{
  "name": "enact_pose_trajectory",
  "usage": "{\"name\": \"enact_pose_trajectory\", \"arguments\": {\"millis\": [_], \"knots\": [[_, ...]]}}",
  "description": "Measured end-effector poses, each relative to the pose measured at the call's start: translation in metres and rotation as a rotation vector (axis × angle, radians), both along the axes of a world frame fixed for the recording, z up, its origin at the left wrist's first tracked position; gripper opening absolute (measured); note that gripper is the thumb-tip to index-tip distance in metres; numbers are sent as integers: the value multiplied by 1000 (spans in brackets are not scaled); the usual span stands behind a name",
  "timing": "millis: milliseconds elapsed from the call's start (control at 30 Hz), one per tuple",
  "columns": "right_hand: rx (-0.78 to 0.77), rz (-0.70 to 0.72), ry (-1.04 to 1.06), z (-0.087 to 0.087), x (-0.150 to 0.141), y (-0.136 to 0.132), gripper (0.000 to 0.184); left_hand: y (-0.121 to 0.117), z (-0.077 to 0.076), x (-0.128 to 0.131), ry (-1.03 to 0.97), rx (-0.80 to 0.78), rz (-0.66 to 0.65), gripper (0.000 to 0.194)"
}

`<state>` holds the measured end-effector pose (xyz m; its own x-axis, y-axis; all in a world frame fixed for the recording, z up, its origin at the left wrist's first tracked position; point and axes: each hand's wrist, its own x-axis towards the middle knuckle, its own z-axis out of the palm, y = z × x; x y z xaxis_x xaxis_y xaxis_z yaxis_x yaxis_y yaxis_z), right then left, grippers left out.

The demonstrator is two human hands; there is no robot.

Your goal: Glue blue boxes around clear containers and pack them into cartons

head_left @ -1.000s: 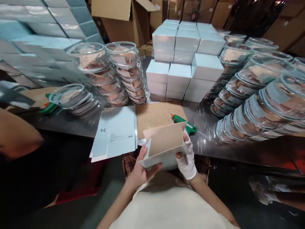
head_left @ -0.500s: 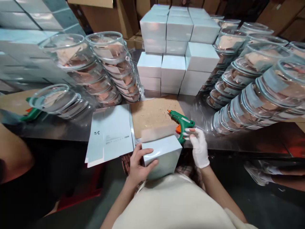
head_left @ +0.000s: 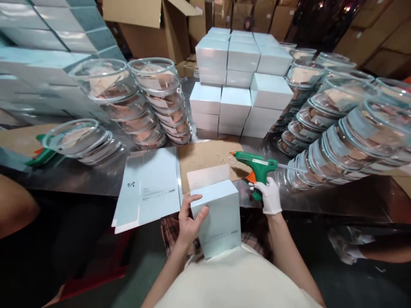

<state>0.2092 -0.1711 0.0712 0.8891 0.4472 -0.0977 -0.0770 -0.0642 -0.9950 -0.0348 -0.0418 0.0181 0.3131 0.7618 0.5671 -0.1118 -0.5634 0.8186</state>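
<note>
While left hand [head_left: 189,220] clasps smooth rectangular box [head_left: 221,218] | white-gloved right hand [head_left: 271,196] grips green plastic glue gun [head_left: 257,163]

The gloved right hand [head_left: 271,196] has taken hold of the green glue gun [head_left: 258,164].

on the counter [head_left: 316,201], flat sheets [head_left: 157,179] lie left of a board [head_left: 204,158]; behind the board stand stacked boxes [head_left: 236,105], between left container stacks [head_left: 159,111] and right container stacks [head_left: 349,145]. before the board is a box [head_left: 221,218] in the left hand [head_left: 189,219]; right of this, a glue gun [head_left: 258,164] in the right hand [head_left: 270,196].
</note>
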Motion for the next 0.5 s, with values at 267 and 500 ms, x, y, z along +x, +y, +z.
{"name": "enact_pose_trajectory", "arguments": {"millis": [267,500], "knots": [[19,243,-437,33,-50,-49,31,-9,32,23,38,139,-21,22],[-62,380,-1044,39,-77,-42,8,-18,40,29,35,213,-40,24]]}}
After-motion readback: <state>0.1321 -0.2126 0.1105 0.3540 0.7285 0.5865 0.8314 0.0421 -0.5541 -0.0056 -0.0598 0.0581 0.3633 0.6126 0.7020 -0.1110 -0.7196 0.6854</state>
